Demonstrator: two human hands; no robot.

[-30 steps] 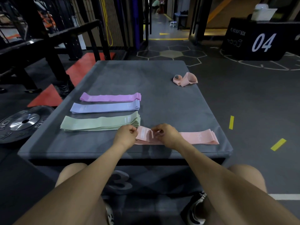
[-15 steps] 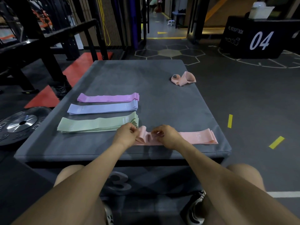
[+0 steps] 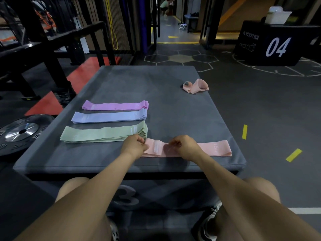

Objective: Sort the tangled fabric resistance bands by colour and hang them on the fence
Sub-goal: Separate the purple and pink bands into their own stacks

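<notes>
A grey padded box is seen from the head camera, with two bare forearms reaching over its near edge. A flat pink band is laid along that edge. Its left end is pinched between the curled fingers of the left hand, and its middle is gripped by the curled fingers of the right hand, which hides part of the fabric. Just beyond the left hand, three neat stacks are lined up side by side: green bands nearest, then blue bands, then purple bands. A crumpled pink band is left alone near the far right corner, well apart from the rest. A weight plate is lying on the floor to the left, beside black metal rails. A black box marked 04 is placed far right.
</notes>
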